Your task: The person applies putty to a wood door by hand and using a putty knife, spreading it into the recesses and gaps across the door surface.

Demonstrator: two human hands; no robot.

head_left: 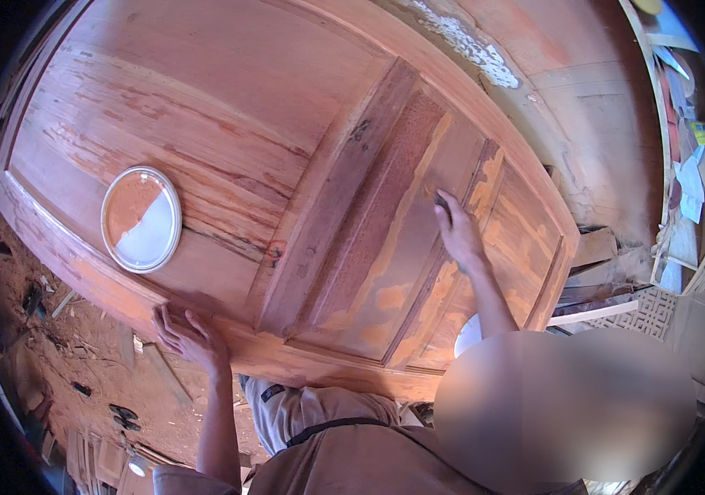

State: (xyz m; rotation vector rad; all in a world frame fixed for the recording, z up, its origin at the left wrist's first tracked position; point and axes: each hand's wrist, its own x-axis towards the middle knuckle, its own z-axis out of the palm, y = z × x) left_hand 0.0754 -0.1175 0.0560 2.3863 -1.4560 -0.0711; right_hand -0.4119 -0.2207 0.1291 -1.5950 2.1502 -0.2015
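A reddish-brown wooden panel door (332,190) lies flat in front of me, with orange-tan filler smeared over its right-hand panels and mouldings. My right hand (461,235) is over these panels, fingers bent and pressed together around something small and dark at the fingertips; its kind does not show. Against the door's near edge rests my left hand (191,338), fingers stretched out and holding nothing. Farther left on the door sits a round lid (144,221) with a pale rim, part orange-brown and part white inside.
A white round object (468,337) shows partly at the door's near right. Wood scraps (167,373) and dark bits lie on the reddish dirt floor (96,338). Beyond the door is a pale board (592,124); papers and offcuts (687,177) crowd the right. A blurred patch hides the lower right.
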